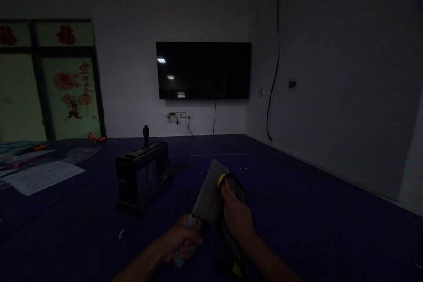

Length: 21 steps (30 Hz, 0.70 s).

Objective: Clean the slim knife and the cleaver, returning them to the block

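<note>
My left hand (185, 240) is closed around the pale, wrapped-looking handle of a cleaver (209, 198). Its broad grey blade points up and away, tilted to the right. My right hand (236, 216) grips a black handheld tool with a yellow end (238, 188), held at the right side of the blade. The yellow part overlaps the blade's upper right edge; whether it touches is hard to tell in the dim light. Below my right wrist, a dark shape with a yellow patch (236, 269) shows only in part. A black box with clear-looking sides and an upright knob (145, 176) stands left of the blade.
Printed paper sheets (44, 177) and a clear plastic bag (79, 155) lie at the left on the dark blue surface (287, 224). Small orange items (90, 136) sit by the door. White scraps (120, 234) are scattered about. A television (203, 70) hangs on the far wall.
</note>
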Each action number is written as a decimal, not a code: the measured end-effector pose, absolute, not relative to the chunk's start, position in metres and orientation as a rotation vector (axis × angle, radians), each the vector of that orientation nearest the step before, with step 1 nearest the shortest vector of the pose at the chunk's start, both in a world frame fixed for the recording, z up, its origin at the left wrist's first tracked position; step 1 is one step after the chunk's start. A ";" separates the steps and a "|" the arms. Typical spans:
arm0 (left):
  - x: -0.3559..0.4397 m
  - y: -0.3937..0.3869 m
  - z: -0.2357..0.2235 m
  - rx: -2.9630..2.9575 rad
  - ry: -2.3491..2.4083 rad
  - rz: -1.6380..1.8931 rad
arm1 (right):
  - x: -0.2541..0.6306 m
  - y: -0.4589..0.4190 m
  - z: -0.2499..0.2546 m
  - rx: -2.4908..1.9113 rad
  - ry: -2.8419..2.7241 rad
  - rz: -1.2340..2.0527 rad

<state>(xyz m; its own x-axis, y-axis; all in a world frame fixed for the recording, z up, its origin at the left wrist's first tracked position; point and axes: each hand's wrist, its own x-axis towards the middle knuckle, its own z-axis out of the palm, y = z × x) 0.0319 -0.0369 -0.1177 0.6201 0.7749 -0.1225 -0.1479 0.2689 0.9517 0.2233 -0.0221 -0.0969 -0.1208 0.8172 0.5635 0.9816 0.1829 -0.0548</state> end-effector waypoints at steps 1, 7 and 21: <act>0.032 -0.037 -0.117 1.133 0.669 0.687 | 0.223 -0.022 -0.097 -1.681 -1.989 -0.452; 0.030 -0.039 -0.116 1.127 0.675 0.680 | 0.225 -0.020 -0.098 -1.721 -1.919 -0.437; 0.035 -0.039 -0.117 1.153 0.720 0.668 | 0.213 -0.029 -0.099 -1.593 -2.056 -0.453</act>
